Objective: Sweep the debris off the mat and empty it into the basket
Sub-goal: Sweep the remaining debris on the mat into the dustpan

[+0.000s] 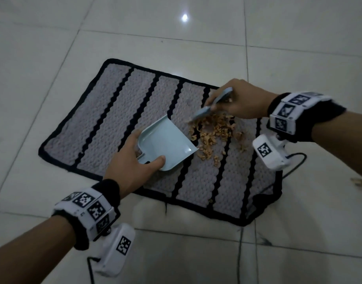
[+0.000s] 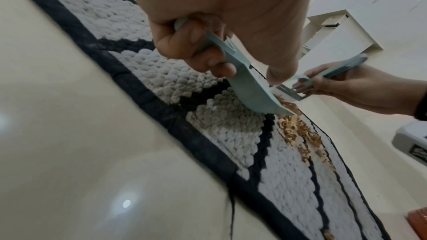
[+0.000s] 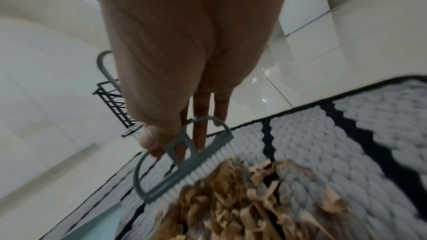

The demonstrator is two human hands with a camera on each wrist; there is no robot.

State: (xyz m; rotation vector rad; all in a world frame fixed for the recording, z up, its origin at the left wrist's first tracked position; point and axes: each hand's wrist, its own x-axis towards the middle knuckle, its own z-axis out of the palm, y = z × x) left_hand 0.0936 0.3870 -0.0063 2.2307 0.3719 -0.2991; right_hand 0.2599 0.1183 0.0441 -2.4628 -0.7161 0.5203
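Note:
A grey mat (image 1: 114,119) with black stripes lies on the tiled floor. Tan wood-shaving debris (image 1: 213,130) is piled on its right part. My left hand (image 1: 131,165) grips the handle of a pale blue dustpan (image 1: 165,142), whose open lip rests on the mat and faces the pile. My right hand (image 1: 239,99) holds a small blue brush (image 1: 211,105) at the far edge of the pile. In the right wrist view the brush (image 3: 184,161) has its white bristles against the debris (image 3: 242,198). The left wrist view shows the dustpan (image 2: 251,90) tilted onto the mat (image 2: 138,25).
A dark wire basket (image 3: 113,103) stands on the floor beyond the mat's far side. A few shavings (image 1: 360,183) lie on the tiles right of the mat. Thin black cables (image 1: 240,242) trail across the floor near the mat's front edge. A white cabinet (image 2: 339,34) stands farther off.

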